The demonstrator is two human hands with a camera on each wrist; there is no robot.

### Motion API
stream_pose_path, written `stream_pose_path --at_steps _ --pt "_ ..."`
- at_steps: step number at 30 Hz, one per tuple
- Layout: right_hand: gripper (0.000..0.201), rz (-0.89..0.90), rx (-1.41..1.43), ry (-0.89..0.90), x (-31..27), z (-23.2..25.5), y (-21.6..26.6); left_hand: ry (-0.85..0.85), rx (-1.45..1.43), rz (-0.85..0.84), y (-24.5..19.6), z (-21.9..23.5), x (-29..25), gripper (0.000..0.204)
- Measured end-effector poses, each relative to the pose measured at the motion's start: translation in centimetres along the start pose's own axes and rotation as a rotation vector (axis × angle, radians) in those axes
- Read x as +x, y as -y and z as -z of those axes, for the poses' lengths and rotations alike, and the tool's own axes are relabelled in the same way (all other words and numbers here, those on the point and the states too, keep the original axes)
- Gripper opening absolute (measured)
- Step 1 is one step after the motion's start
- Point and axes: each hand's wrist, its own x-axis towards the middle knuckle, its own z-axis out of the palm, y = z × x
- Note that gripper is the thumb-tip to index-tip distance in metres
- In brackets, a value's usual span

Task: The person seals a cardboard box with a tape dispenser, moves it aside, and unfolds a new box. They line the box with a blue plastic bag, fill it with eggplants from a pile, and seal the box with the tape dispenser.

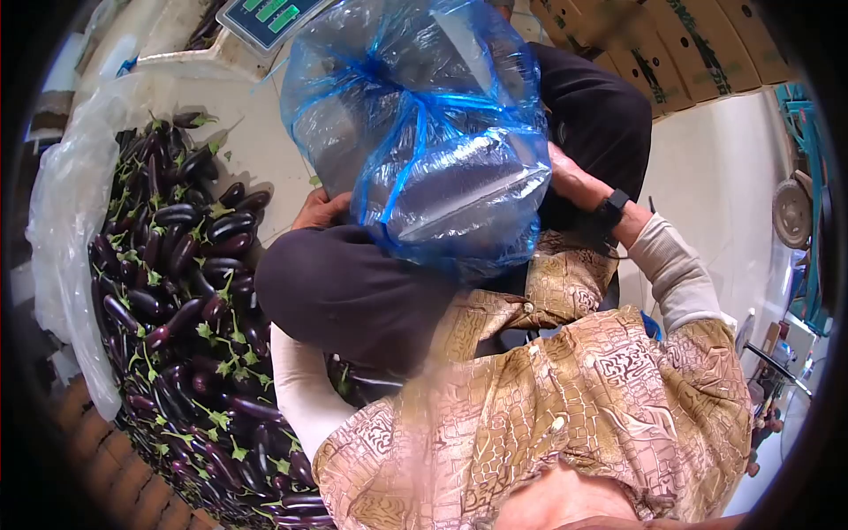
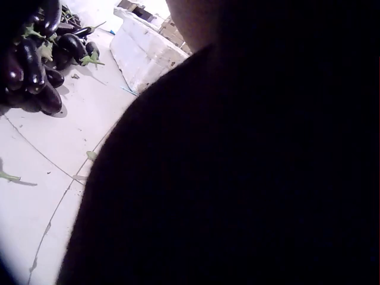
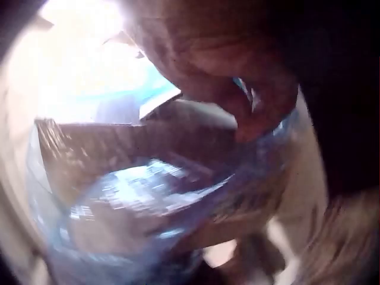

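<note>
Right hand [image 3: 208, 65] is clamped on blue bag [image 1: 442, 168]; left hand [image 1: 321, 210], beside bag, cannot be determined. Film may be torn by carton [image 3: 83, 145] corners.

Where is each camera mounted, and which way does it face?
Head: on the head, looking down at the lap; shows left hand, right hand, patterned top, trousers and blue plastic bag.
Left wrist: looks past a dark mass at eggplants and a white box; only a skin patch shows.
Right wrist: looks at the fingers pinching the bag.
Shared: head and right wrist, bag and right hand; head and left wrist, eggplants and white box.
</note>
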Motion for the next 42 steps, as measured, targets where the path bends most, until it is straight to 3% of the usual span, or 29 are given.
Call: stream_pose_path --at_steps 1,2,6,8,10,13,15,16,19,20,21,23,24,26,27,28,29,31,32,33,35,36,37,39,40,41,42 --pt "0.031 -0.012 0.541 0.001 0.4 -1.2 -2.0 -0.031 0.055 0.034 1.3 1.9 0.8 0.034" --pt "0.032 -0.034 0.64 -0.082 -0.7 -2.6 -1.4 -0.06 0.108 0.068 2.1 2.9 1.2 0.035" --pt "0.038 0.095 0.57 -0.023 -4.0 -3.6 1.1 0.091 -0.097 -0.036 0.6 -0.7 -0.3 0.035" --pt "0.038 -0.033 0.852 0.263 -5.6 -3.6 2.0 0.031 -0.011 0.019 1.4 0.2 1.4 0.036" --pt "0.034 -0.073 0.856 0.244 -9.6 -3.0 5.6 0.028 -0.001 -0.001 1.4 0.0 1.6 0.036" --pt "0.032 0.206 -0.451 0.556 -13.8 2.7 9.4 -0.002 0.008 -0.063 1.6 -0.7 1.4 0.036" --pt "0.025 0.049 -0.218 0.431 -15.2 7.1 13.5 -0.031 0.011 -0.092 1.8 -1.4 1.1 0.036" --pt "0.022 0.056 -0.201 0.329 -15.1 8.6 16.2 -0.049 0.017 -0.103 1.8 -1.8 0.9 0.036" --pt "0.017 0.165 -0.352 0.02 -12.1 9.9 22.8 -0.102 0.026 -0.16 1.9 -2.9 0.2 0.036" --pt "0.025 0.275 -0.373 0.055 -10.6 8.3 23.5 -0.121 0.031 -0.176 1.8 -3.3 0.0 0.036" --pt "0.034 0.383 -0.387 0.089 -9.0 6.4 23.6 -0.139 0.039 -0.187 1.6 -3.6 -0.3 0.036" --pt "0.076 0.439 -1.031 0.213 -6.2 3.9 20.9 -0.164 0.065 -0.202 0.9 -4.2 -0.7 0.036" --pt "0.083 0.461 -0.909 0.268 -6.2 3.3 20.1 -0.161 0.064 -0.199 -0.2 -4.5 -1.3 0.036" --pt "0.098 0.449 -0.824 0.347 -7.2 2.8 20.2 0.101 -0.166 -0.145 -1.9 -5.3 -2.6 0.039" --pt "0.104 0.418 -0.851 0.361 -8.2 2.5 20.5 0.095 -0.18 -0.137 -1.4 -4.9 -2.6 0.039" --pt "0.107 0.505 -0.936 0.291 -8.8 2.3 19.5 0.051 0.014 -0.162 -1.1 -4.3 -2.4 0.039" --pt "0.094 0.528 -1.041 0.151 -9.4 1.6 18.4 0.011 0.21 -0.189 -1.0 -3.9 -2.2 0.039" --pt "0.073 0.374 -0.949 -0.033 -8.8 0.9 14.4 -0.011 0.167 -0.133 -1.0 -3.8 -1.5 0.038" --pt "0.053 0.447 -0.837 -0.124 -8.6 0.3 13.2 -0.037 0.13 -0.084 -1.1 -3.8 -1.2 0.036" --pt "0.053 0.442 -0.836 -0.129 -8.6 0.2 12.9 -0.03 0.133 -0.082 -1.3 -3.7 -1.0 0.036" --pt "0.042 0.646 -0.726 -0.224 -8.1 0.4 12.3 0.175 -0.12 0.009 -1.7 -3.1 -0.9 0.035" --pt "0.055 0.733 -0.75 -0.201 -7.5 1.2 11.3 0.177 -0.119 0.008 -1.5 -2.8 -1.0 0.035" --pt "0.055 0.734 -0.752 -0.203 -7.0 1.3 10.4 0.169 -0.103 -0.026 -1.1 -2.3 -1.1 0.034" --pt "0.074 0.632 -0.881 -0.5 -5.8 1.2 8.2 0.162 -0.084 -0.062 -0.4 -1.7 -1.0 0.033" --pt "0.089 0.582 -0.83 -0.483 -4.8 1.2 7.5 0.185 -0.107 -0.076 -0.1 -1.5 -1.0 0.032" --pt "0.07 0.617 -0.694 -0.443 -4.3 1.1 6.8 0.205 -0.13 -0.088 0.2 -1.4 -1.1 0.031" --pt "0.07 0.623 -0.689 -0.446 -4.1 0.2 6.9 0.201 -0.124 -0.092 0.6 -1.0 -0.9 0.031"
